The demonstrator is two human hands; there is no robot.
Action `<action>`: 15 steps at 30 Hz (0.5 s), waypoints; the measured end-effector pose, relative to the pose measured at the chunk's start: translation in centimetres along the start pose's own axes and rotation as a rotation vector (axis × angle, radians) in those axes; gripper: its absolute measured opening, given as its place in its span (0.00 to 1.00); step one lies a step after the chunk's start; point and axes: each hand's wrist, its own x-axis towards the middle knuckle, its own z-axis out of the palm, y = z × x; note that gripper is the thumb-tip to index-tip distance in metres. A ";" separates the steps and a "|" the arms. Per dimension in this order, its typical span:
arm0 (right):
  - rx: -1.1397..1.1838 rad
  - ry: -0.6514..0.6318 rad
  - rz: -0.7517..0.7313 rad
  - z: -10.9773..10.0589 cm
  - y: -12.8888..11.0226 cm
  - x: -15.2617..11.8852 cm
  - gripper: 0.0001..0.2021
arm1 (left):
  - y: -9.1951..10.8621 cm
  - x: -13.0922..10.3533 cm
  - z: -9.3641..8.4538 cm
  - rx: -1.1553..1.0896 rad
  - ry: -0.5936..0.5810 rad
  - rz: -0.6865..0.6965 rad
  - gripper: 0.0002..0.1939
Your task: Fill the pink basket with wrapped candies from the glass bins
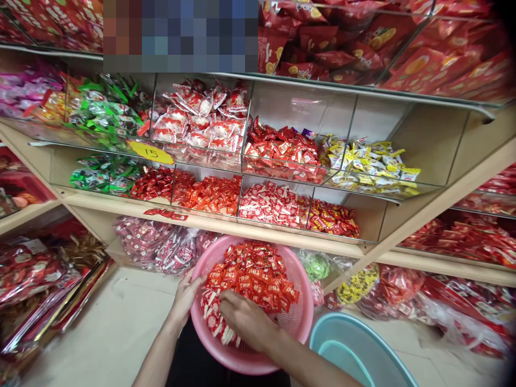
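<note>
A round pink basket [305, 301] sits low in front of me, over my dark-clothed lap. Many orange-red wrapped candies [256, 274] fill its upper part, and red-and-white candies [213, 317] lie at its lower left. My left hand [186, 294] grips the basket's left rim, thumb on the rim. Inside the basket, my right hand [244, 317] reaches down into the candies with its fingers bent; its fingertips are among the wrappers, and whatever they hold is hidden.
Glass-fronted shelves [226, 217] of sorted candies stand ahead, with a yellow tag [151, 152] reading 15. A teal basin [363, 328] is at the lower right. Bagged candies [149, 242] lie beneath the shelves. Packaged goods [36, 269] stand at the left.
</note>
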 end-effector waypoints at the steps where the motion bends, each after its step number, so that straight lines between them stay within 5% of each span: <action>1: -0.023 -0.004 0.002 0.0 -0.1 0.1 0.07 | 0.0 0.0 0.0 -0.008 0.000 -0.002 0.33; 15: -0.146 -0.013 -0.028 1.3 -1.4 0.9 0.05 | -0.3 0.4 -0.2 0.000 0.019 -0.018 0.31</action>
